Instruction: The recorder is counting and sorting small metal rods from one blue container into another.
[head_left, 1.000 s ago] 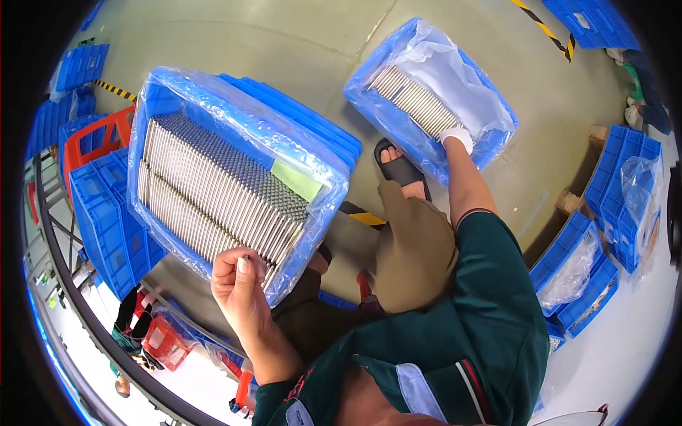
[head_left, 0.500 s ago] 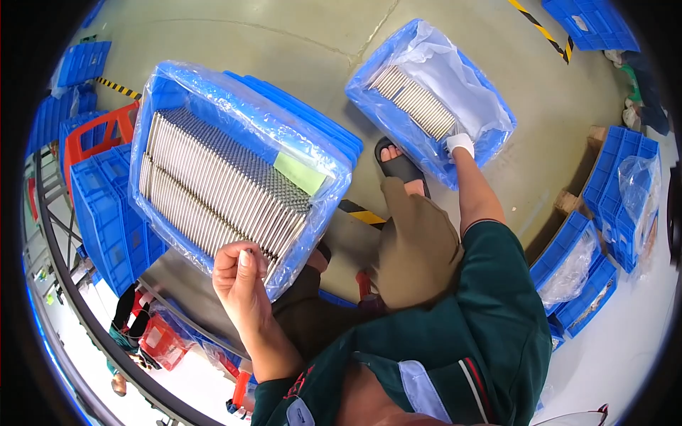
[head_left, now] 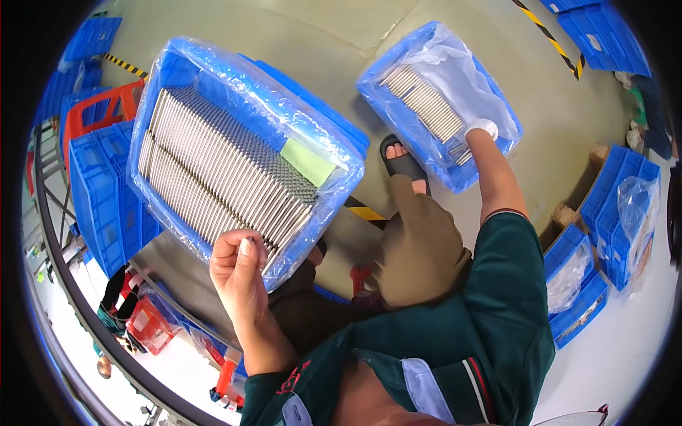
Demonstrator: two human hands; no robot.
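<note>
My left hand (head_left: 240, 264) is raised over the near edge of the large blue bin (head_left: 341, 190), its fingers and thumb pinched together. A small dark spot shows at the fingertips; I cannot make out what it is. Slim metal rods (head_left: 213, 167) lie packed in rows in this lined bin, with a green paper slip (head_left: 307, 162) at their right end. My right hand (head_left: 482, 129), in a white glove, reaches into the smaller blue bin (head_left: 376, 79). Its fingers are hidden. A few metal rods (head_left: 461, 152) lie just beside it, near a longer row of rods (head_left: 426, 105).
Clear plastic liners hang over both bins. Stacked blue crates (head_left: 621, 213) stand at the right, more crates (head_left: 106, 192) at the left beside a red plastic frame (head_left: 103, 113). My sandaled foot (head_left: 405, 160) is between the bins. Another person (head_left: 117, 305) shows at lower left.
My right hand has shifted slightly away from the rod row, and a few rods beside it now show. My left hand keeps its pinch. The whole view has shifted a little.
</note>
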